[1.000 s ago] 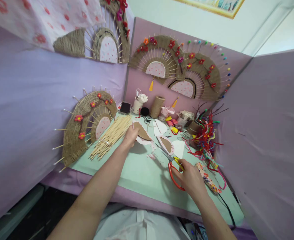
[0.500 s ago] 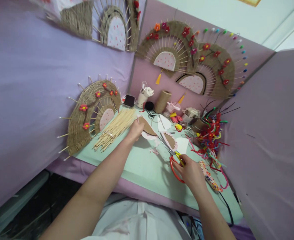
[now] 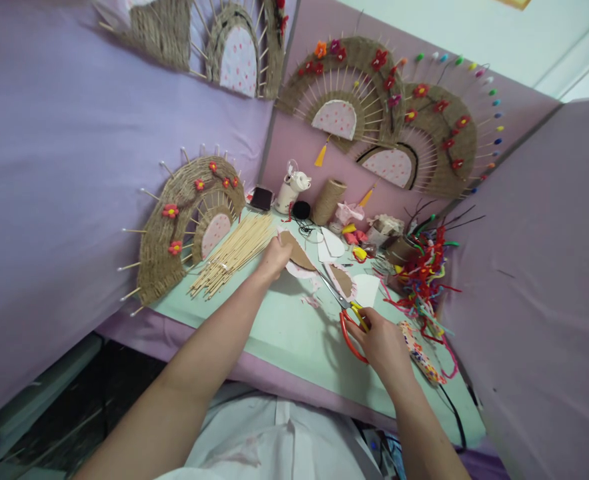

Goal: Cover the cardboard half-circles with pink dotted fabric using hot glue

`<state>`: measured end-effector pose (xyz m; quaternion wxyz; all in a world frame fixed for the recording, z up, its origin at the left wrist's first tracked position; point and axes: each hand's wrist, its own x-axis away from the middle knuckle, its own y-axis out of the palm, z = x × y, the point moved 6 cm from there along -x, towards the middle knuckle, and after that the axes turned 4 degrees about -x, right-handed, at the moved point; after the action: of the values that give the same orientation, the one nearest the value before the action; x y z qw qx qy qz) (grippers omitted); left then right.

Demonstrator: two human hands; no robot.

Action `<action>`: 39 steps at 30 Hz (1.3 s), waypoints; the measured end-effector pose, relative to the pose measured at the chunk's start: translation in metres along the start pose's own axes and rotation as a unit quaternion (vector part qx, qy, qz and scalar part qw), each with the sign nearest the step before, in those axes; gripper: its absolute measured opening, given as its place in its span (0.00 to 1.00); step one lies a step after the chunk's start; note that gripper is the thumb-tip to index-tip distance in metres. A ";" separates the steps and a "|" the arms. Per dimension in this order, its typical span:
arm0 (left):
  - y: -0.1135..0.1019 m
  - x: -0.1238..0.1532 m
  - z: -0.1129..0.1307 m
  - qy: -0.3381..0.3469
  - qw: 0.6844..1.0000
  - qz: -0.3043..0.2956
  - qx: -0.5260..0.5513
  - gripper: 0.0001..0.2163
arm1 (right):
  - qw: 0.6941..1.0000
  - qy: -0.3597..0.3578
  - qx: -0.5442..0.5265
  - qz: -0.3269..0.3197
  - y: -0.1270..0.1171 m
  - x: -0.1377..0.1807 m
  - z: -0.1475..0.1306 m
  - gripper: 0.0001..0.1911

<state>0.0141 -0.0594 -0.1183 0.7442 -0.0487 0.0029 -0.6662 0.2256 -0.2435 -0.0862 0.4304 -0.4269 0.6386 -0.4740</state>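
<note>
Your right hand [image 3: 381, 343] is gripping the scissors [image 3: 347, 313], blades pointing up-left toward the cardboard [image 3: 297, 252] your left hand [image 3: 275, 257] is pinching.

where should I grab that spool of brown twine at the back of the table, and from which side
Probably best to take the twine spool around its middle, coming from the front, the near side. It stands almost upright, leaning slightly, with a round body a hand can wrap. A black thread ball crowds its left and pink scraps its right, and the wall is behind it.
</note>
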 end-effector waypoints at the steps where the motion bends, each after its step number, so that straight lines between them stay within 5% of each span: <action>1: 0.000 0.000 0.000 0.001 1.000 -0.001 0.000 0.12 | 1.000 0.000 0.003 0.001 0.000 0.000 0.001 0.17; 27: 0.001 0.002 -0.001 -0.016 0.999 -0.012 0.051 0.13 | 0.998 -0.002 0.059 -0.001 -0.010 0.004 0.000 0.13; 34: 0.007 0.005 0.004 -0.057 0.987 -0.067 0.134 0.13 | 0.999 0.019 0.035 0.023 -0.015 0.009 0.024 0.14; 39: 0.011 0.009 0.006 -0.095 0.971 -0.114 0.185 0.13 | 0.994 0.039 -0.083 0.066 -0.022 0.011 0.048 0.18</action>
<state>0.0263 -0.0665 -0.1126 0.6561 0.0268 -0.1964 -0.7282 0.2718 -0.2700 -0.0749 0.3985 -0.3994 0.7187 -0.4063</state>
